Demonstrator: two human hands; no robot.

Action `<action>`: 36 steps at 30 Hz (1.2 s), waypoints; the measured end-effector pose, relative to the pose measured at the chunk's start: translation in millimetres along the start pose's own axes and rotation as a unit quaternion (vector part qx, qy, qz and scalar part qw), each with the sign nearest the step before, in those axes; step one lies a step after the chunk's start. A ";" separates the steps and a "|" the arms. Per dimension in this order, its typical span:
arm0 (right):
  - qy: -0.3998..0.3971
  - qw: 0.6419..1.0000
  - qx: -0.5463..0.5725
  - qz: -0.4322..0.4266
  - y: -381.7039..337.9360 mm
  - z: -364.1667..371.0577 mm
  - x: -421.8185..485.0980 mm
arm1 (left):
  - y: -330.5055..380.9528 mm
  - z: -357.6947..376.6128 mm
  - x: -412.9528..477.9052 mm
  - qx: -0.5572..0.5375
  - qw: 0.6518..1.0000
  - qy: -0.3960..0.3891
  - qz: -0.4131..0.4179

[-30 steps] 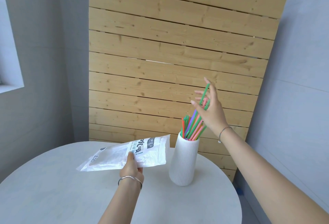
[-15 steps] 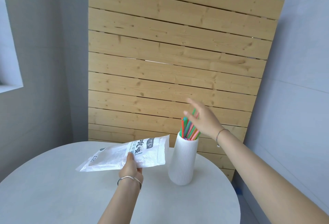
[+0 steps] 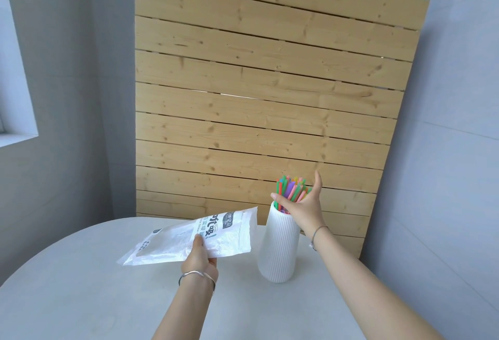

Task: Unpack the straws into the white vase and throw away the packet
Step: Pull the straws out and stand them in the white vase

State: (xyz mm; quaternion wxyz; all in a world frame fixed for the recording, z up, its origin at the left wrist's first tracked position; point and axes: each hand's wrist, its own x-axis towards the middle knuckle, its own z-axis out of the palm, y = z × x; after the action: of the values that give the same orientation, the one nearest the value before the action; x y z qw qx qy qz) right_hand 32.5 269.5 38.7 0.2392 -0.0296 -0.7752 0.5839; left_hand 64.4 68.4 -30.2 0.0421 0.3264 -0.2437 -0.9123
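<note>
Head view: the left hand (image 3: 199,258) pinches the limp packet (image 3: 189,234) by its near edge, above the round surface (image 3: 81,285). At the packet's 3 o'clock stands the white vase (image 3: 279,248), upright, with the coloured straws (image 3: 290,187) in it. The right hand (image 3: 302,207) is spread wide, thumb and finger straight, cupping the straws at the rim.

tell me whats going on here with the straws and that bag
A person at a round table is moving straws from a packet into a white vase. The coloured straws stand bunched in the vase, and the right hand is open at its mouth, thumb on one side of the bunch, fingers on the other. The left hand pinches the packet above the table, left of the vase. The packet looks flat and emptied, and is not yet thrown away.
</note>
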 end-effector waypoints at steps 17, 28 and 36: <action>-0.023 0.944 -0.251 -0.211 -34.5 -13.2 4.7 | 0.2 2.3 -3.0 0.026 0.999 -0.035 0.017; 0.042 0.947 0.258 0.186 22.3 63.4 -118.5 | 14.1 1.7 -12.0 0.104 0.973 -0.025 0.205; -0.079 0.686 0.542 0.479 39.3 76.4 -135.7 | 28.5 11.1 -26.9 0.418 0.774 -0.253 0.402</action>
State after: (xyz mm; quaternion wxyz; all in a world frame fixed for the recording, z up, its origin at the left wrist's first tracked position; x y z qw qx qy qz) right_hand 112.2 169.7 -58.6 -0.1608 -0.2161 -0.2203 0.9375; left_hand 76.3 54.4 6.2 0.2013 -0.0580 -0.7121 -0.6701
